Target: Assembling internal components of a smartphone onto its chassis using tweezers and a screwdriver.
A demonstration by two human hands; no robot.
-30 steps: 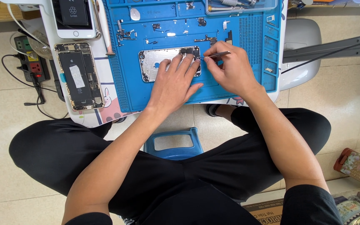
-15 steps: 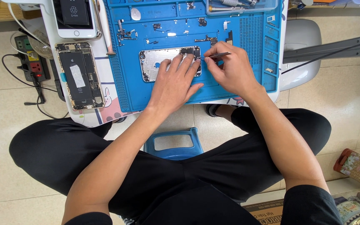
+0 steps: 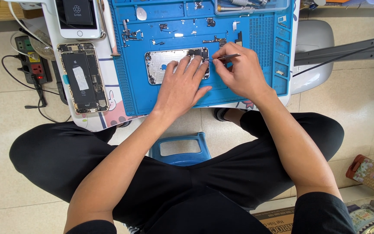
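1. Fingers (image 3: pixel 186 69) of the left hand (image 3: pixel 180 89) spread flat, pressing down on the open silver phone shell (image 3: pixel 165 65); fingers (image 3: pixel 222 69) of the right hand (image 3: pixel 239 73) pressed together, pinching thin metal tweezers (image 3: pixel 228 56) whose tip meets the shell's right end.
2. Small white table (image 3: pixel 98 117), carrying everything, low in front of crossed legs in black trousers.
3. Blue work mat (image 3: pixel 256 43) spread over most of the table, ridged along its edges, with shallow compartments along the top and right side.
4. Phone shell lying lengthwise at the mat's middle, partly hidden under the left hand.
5. Opened phone (image 3: pixel 82 78) with a dark battery exposed, lying off the mat on the table's left part.
6. White phone (image 3: pixel 78 19) above it, near the table's far edge, partly cut off by the frame.
7. Black power strip (image 3: pixel 30 60) on the tiled floor, left of the table, cables trailing.
8. Small screws and dark parts (image 3: pixel 215 41) scattered on the mat just above the shell.
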